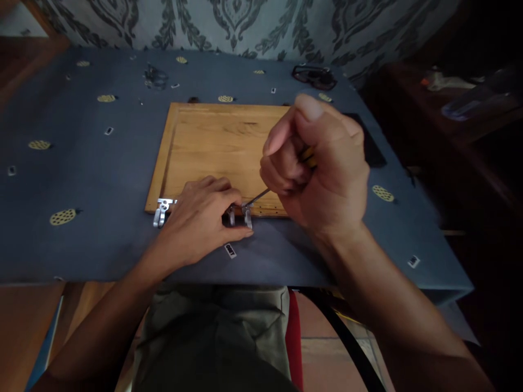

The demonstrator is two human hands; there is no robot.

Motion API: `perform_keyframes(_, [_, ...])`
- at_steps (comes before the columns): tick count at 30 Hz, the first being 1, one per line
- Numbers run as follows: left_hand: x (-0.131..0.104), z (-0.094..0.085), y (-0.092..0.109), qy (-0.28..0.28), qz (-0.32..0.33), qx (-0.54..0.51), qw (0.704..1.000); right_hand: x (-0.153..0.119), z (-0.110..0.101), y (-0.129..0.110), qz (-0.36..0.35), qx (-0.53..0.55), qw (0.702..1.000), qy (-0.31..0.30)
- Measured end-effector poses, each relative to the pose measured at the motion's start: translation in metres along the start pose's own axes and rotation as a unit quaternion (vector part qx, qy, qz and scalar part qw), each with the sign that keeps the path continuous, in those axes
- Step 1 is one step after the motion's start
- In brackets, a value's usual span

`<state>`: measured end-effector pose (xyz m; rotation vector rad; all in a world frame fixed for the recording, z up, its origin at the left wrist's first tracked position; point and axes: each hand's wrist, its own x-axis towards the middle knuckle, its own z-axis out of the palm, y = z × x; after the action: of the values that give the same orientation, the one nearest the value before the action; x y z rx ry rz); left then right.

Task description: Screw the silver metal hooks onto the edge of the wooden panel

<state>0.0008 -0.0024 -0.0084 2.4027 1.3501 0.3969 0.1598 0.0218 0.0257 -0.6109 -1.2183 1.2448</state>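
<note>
Hinge (248, 219) at wood panel (216, 141) edge, pinched by L hand (198, 218); R hand (327, 163) fisted round screwdriver (258, 197), tip at hinge.

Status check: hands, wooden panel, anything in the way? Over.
Left grip around metal hinge. Right grip closed on screwdriver, tip at hinge. Wooden panel flat on table. Right grip hides part of panel.

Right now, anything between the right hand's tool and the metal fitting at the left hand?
Nothing visible: the tool's shaft runs unobstructed from the right hand to the metal fitting. The left hand sits beside that line, not across it.
</note>
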Motion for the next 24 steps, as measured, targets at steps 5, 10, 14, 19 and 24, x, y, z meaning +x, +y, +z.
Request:
perform_keyframes(5, [0.0, -0.002, 0.0, -0.006, -0.006, 0.005, 1.0, -0.007, 0.008, 0.001, -0.01, -0.033, 0.999, 0.036])
perform_keyframes(10, [-0.001, -0.001, 0.001, -0.002, -0.007, 0.001, 1.0, -0.009, 0.01, 0.004, -0.039, -0.094, 0.995, 0.007])
perform_keyframes(14, [-0.002, 0.001, 0.0, 0.007, -0.003, 0.002, 1.0, -0.007, 0.006, 0.003, -0.05, -0.101, 0.994, 0.0])
perform_keyframes(19, [-0.001, 0.0, 0.001, -0.005, -0.012, -0.008, 1.0, -0.005, 0.007, 0.001, -0.009, -0.058, 0.998, -0.023])
perform_keyframes(24, [-0.001, 0.0, 0.001, 0.0, -0.008, -0.003, 1.0, -0.007, 0.015, 0.007, -0.038, -0.084, 0.994, 0.065])
